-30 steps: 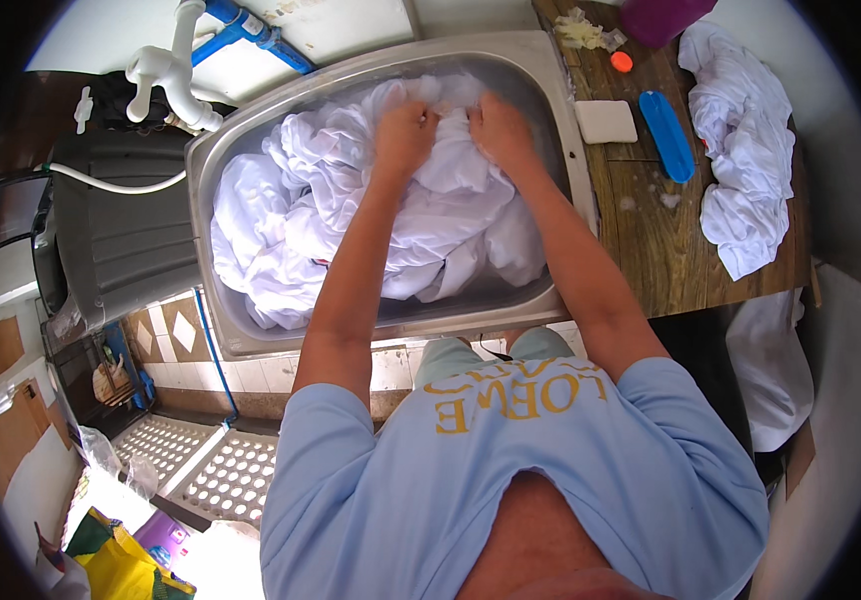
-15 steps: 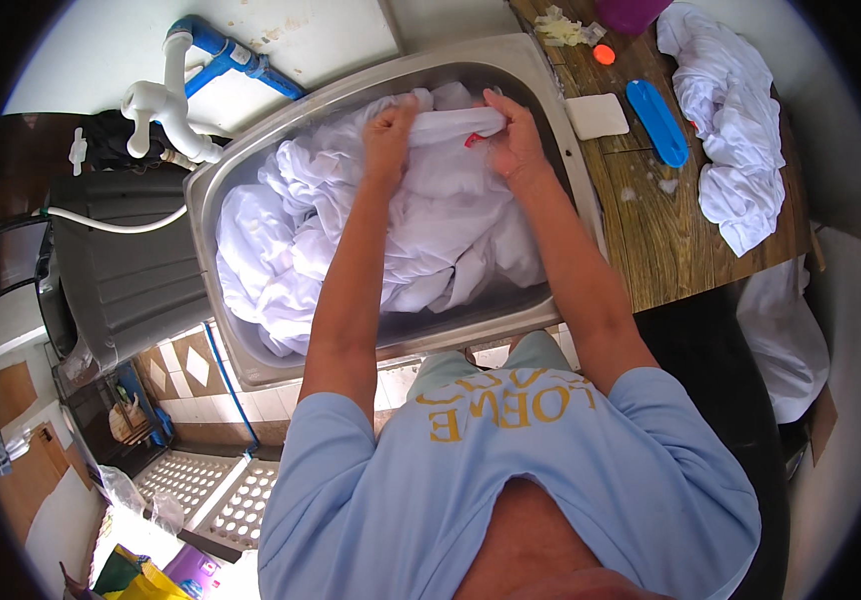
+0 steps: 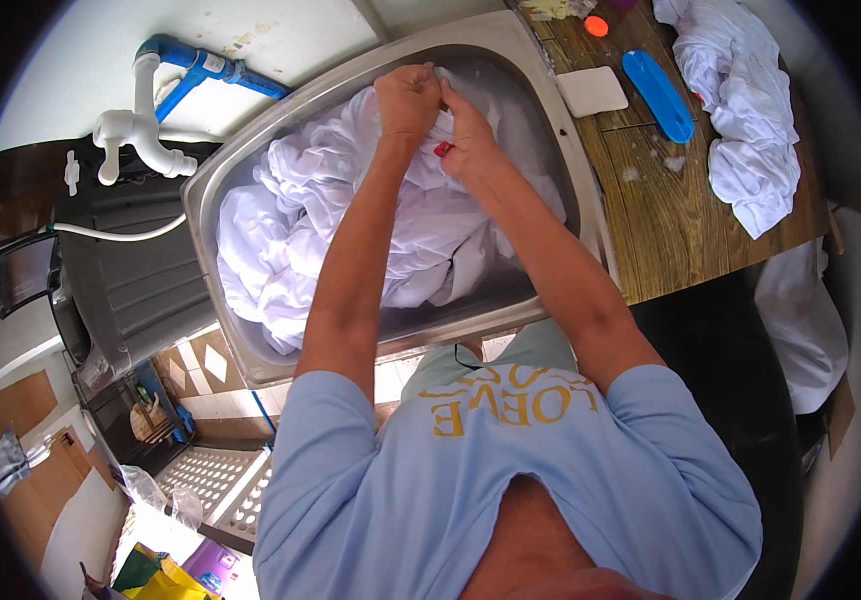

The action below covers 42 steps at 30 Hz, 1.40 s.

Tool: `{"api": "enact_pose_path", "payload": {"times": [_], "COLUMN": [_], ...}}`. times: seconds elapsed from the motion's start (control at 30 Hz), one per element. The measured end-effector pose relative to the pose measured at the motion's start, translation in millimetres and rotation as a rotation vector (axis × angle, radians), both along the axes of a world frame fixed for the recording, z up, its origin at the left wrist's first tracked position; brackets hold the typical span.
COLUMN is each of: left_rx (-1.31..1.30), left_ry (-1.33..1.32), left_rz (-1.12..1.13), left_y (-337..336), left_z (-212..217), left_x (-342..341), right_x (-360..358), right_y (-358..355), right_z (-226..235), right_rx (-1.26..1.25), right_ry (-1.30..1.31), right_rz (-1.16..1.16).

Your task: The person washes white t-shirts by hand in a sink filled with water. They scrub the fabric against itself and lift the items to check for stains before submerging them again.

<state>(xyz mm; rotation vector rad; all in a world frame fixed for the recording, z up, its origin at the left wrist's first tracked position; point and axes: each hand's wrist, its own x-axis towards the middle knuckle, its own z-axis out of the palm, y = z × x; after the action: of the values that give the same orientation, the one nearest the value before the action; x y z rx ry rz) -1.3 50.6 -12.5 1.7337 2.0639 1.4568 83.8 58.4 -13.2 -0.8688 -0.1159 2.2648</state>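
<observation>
A heap of wet white clothes [image 3: 271, 250] fills a metal sink [image 3: 589, 222]. At the far side of the heap, my left hand [image 3: 411, 104] is closed on a bunched white garment [image 3: 438, 128]. My right hand [image 3: 470, 138] grips the same garment, its fingertips close against my left hand. A small red tag [image 3: 444, 149] shows beside the right palm. Between the hands, most of the held cloth is hidden by the fingers.
A white tap [image 3: 133, 135] on a blue pipe [image 3: 191, 85] juts in at the left. On the wooden counter [image 3: 656, 235] at right lie a blue brush [image 3: 659, 97], a whitish block [image 3: 592, 91], an orange cap [image 3: 596, 26] and another white garment [image 3: 741, 110].
My hands have come together, the right moving left toward the other. The stretch of cloth between them has become bunched, and the red tag has moved left with it.
</observation>
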Motion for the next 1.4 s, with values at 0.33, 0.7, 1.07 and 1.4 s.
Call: {"api": "enact_pose_path", "payload": {"times": [0.33,0.7,1.07,1.4], "left_rx": [0.083,-0.04,-0.017,-0.068], "left_ry": [-0.067,-0.235,-0.641,-0.062], "left_rz": [-0.077,0.122,-0.033,0.046], "left_y": [9.1,2.5,-19.8,9.8], "left_z": [-14.0,-25.3,17.7,-2.6], "left_x": [4.8,-24.8,11.7,-0.2], "right_x": [1.9,7.4,18.6,-2.5], "right_y": [6.0,17.7,9.7,7.8], "right_z": [-1.8,-18.6,-6.0,-14.2], "right_rx": [0.009,0.011,0.189,0.033], "right_ry": [-0.105,-0.031,-0.125,-0.062], "right_rz": [0.013,-0.072,-0.006,0.045]}}
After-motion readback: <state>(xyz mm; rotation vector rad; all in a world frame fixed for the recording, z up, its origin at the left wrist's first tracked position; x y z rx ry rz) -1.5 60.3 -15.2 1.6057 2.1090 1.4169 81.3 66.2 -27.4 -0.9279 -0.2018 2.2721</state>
